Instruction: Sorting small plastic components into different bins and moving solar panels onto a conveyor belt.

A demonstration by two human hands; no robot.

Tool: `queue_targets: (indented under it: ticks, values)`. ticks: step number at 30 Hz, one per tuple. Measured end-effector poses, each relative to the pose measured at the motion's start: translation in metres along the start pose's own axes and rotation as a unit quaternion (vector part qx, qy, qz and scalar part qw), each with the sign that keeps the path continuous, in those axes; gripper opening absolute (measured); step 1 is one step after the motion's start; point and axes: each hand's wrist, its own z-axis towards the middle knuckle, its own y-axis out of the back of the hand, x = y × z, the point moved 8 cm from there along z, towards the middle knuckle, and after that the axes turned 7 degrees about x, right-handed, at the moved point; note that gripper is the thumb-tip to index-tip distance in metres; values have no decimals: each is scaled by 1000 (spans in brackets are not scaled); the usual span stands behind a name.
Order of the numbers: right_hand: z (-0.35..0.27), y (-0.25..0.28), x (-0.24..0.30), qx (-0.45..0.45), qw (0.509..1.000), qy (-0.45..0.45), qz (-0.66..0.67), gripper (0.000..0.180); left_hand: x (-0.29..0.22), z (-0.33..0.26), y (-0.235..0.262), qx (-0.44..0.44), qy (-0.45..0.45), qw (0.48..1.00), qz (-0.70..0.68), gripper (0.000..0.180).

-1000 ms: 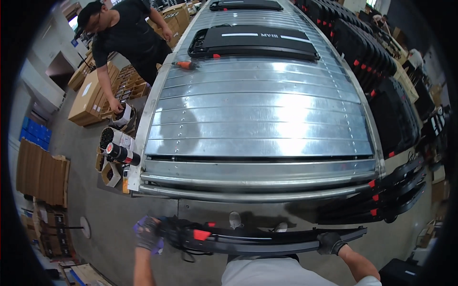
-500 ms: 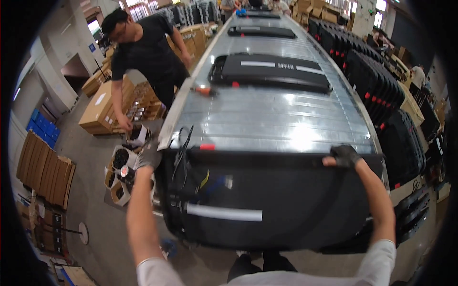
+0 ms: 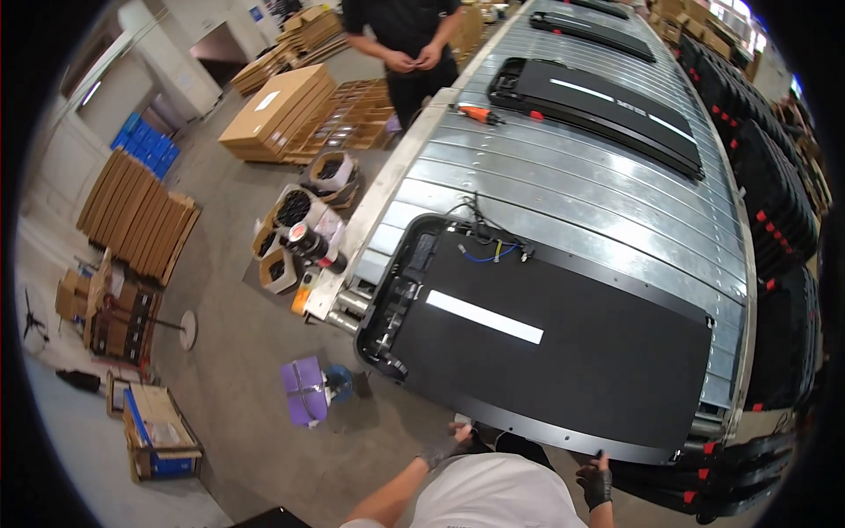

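Observation:
A black treadmill deck (image 3: 563, 370) with one white stripe lies on the near end of the metal roller conveyor (image 3: 607, 216). Dark cables (image 3: 480, 224) and a short blue wire (image 3: 480, 259) rest at its far left corner. My left hand (image 3: 447, 443), in a dark glove with bare fingertips, is low beside my waist, just short of the deck's near edge. Its fingers look loosely apart, with nothing clear in them. My right hand (image 3: 596, 483), also gloved, is at the near right edge, its fingers partly spread; whether a fingertip touches the deck is unclear.
Farther along the conveyor lie another black deck (image 3: 607, 110) and an orange-handled tool (image 3: 478, 114). A person (image 3: 405, 44) stands beyond its left side. Parts bins (image 3: 295, 209) and a dark bottle (image 3: 317, 246) are at left. Stacked black decks (image 3: 779, 334) line the right side.
The near deck, earlier between my raised hands, now lies flat and turned on the conveyor. Both hands have come back toward my body. The other person's hands have come together; my view has swung left.

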Motion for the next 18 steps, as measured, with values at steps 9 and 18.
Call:
queue_targets:
  ticks: [9,18]
  values:
    - [57,12,41,136,931,97,324,73,-31,46,-27,-138,49,933,-330,83]
    - [111,14,88,190,932,178,252,76,-88,94,-23,-101,-6,928,-359,68]
